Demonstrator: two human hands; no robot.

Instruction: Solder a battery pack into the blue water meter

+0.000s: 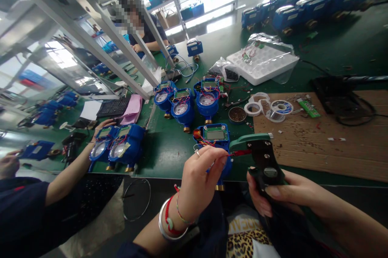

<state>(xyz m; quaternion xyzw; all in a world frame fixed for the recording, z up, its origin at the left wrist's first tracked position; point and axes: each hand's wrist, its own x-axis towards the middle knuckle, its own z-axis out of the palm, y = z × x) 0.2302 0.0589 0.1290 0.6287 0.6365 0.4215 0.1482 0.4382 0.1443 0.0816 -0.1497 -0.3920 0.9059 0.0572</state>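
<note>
My left hand (203,175) is closed in a pinch on a thin red wire (239,153), which runs into the jaws of a green and black wire stripper (264,157). Wrapped round the tool's handles is my right hand (291,193), in front of the table edge. Behind my left fingers stands a blue water meter (216,133) with an exposed circuit board and display, partly covered by that hand. Coloured wires lie over its top. Whether the wire comes from this meter is hidden by my fingers.
More open meters (182,108) stand just beyond. A round tin (237,115), tape rolls (253,108) and a solder spool (281,107) lie near brown cardboard (297,140). A soldering stand (339,96) is at right. A co-worker's arm (72,169) reaches by two meters (125,144) at left.
</note>
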